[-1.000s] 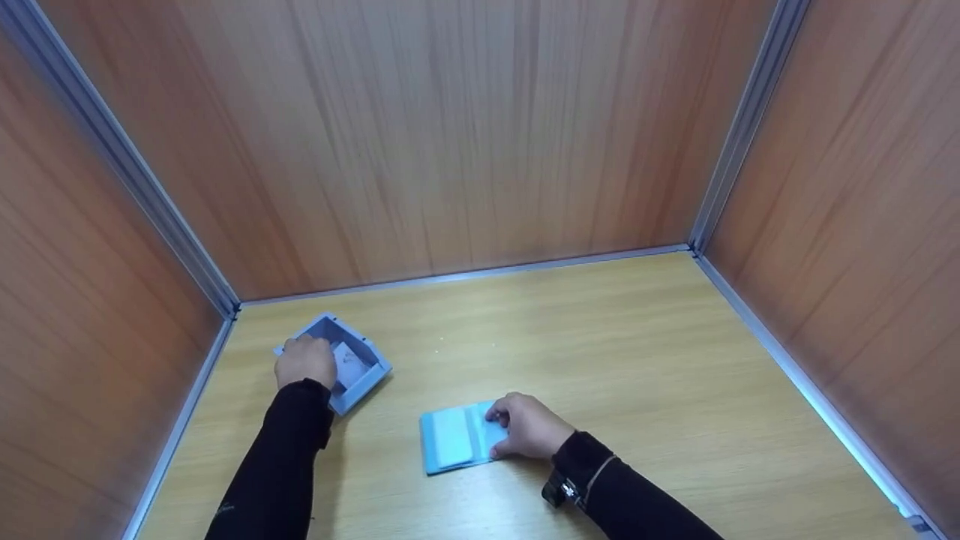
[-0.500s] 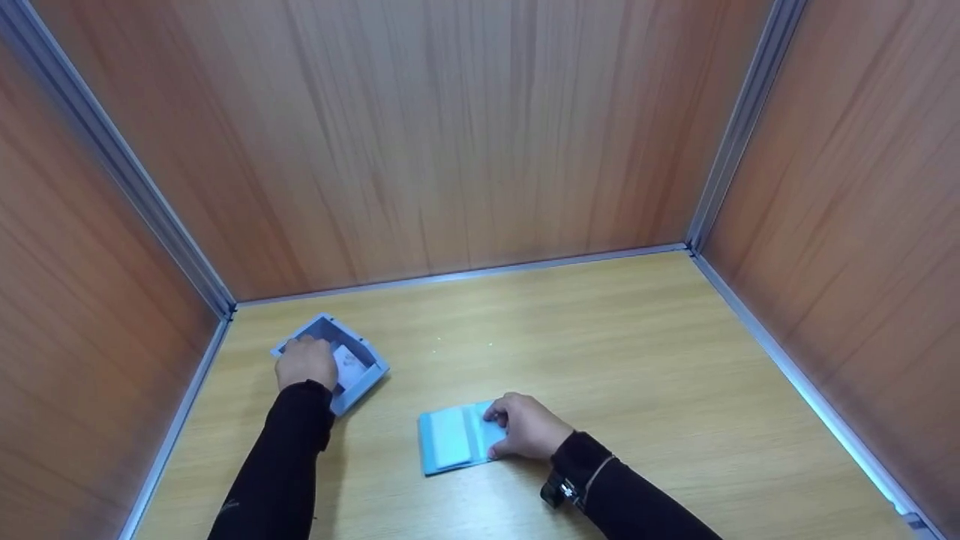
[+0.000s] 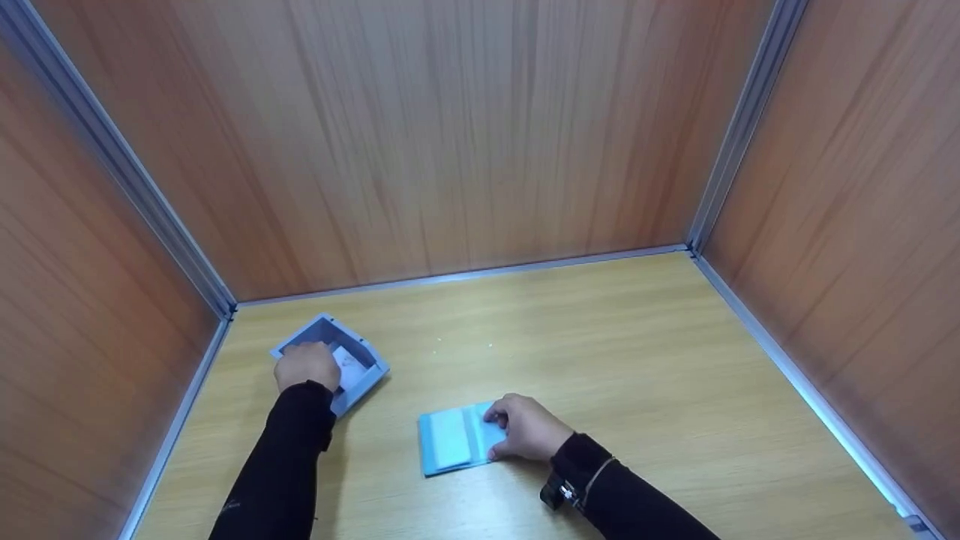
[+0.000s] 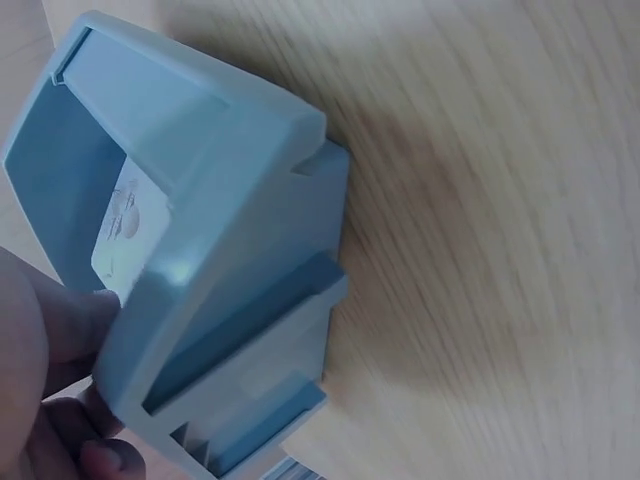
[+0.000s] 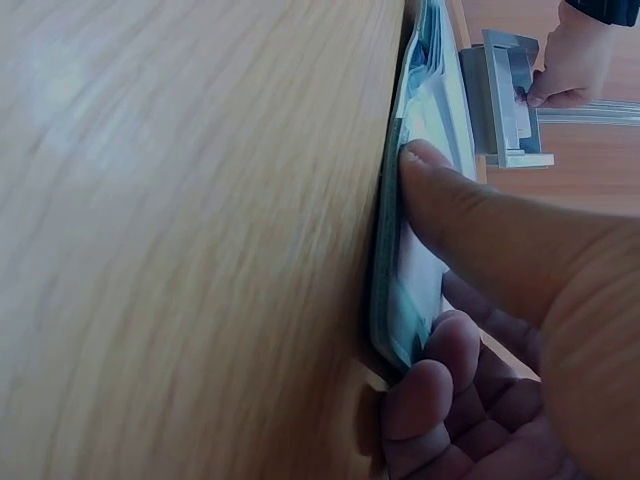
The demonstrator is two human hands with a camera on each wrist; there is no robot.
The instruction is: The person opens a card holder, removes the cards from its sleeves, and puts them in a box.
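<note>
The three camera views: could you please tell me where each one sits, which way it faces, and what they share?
Head: worn high, facing forward and down at the wooden table; shows both black sleeves, the left hand at the blue box and the right hand on the light blue folder.
Left wrist: close beside the box, looking along the tabletop; fingers show at its edge.
Right wrist: low along the table at the folder; thumb and fingers grip it.
Shared: the box appears in all three; the right wrist view also catches the left hand.
</note>
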